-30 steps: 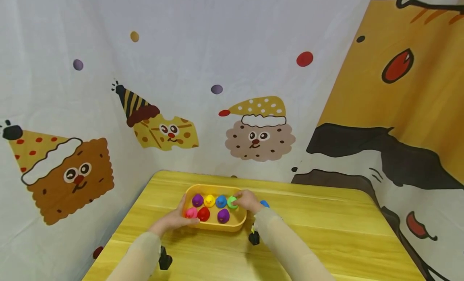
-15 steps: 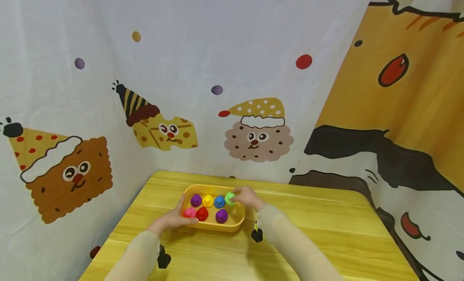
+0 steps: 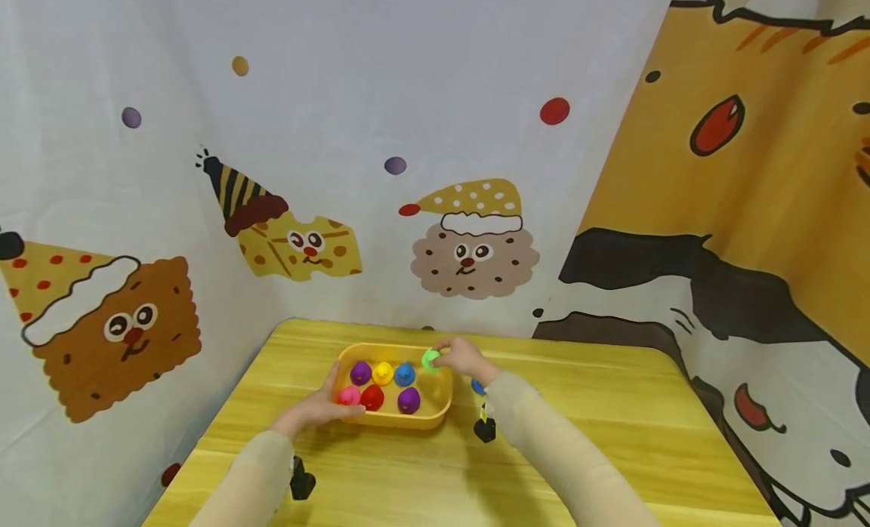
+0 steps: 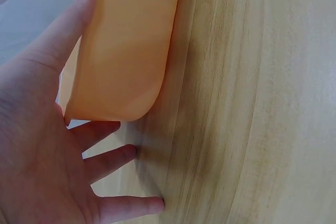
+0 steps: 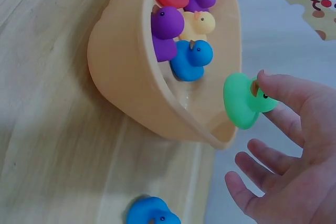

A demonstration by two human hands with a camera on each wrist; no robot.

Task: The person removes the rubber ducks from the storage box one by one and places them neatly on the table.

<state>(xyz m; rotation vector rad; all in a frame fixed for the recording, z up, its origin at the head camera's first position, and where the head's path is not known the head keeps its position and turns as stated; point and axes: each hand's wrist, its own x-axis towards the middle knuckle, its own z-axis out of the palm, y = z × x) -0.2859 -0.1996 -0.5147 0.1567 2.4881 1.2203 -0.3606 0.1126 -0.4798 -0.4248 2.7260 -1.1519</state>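
Observation:
A yellow-orange plastic bin (image 3: 408, 421) stands on the table with several small rubber ducks inside, among them a red duck (image 3: 371, 397), a pink duck (image 3: 350, 396) and a yellow duck (image 3: 384, 373). My left hand (image 3: 316, 406) rests against the bin's left end. In the left wrist view its thumb lies along the rim and the other fingers stretch out, spread apart. Between thumb and index finger, my right hand (image 3: 465, 359) pinches a green rubber duck (image 5: 241, 100). That duck is held up at the bin's far right rim; the right hand's other fingers are loosely bent.
A blue duck (image 5: 152, 212) sits on the wooden table (image 3: 612, 421) outside the bin, right of it and partly hidden by the right arm in the head view. Patterned cloth (image 3: 326, 97) hangs behind the table and along its sides.
My right hand has lifted the green duck from among the other ducks up to the far right rim. The left hand stays at the bin's left end. The head view has shifted slightly.

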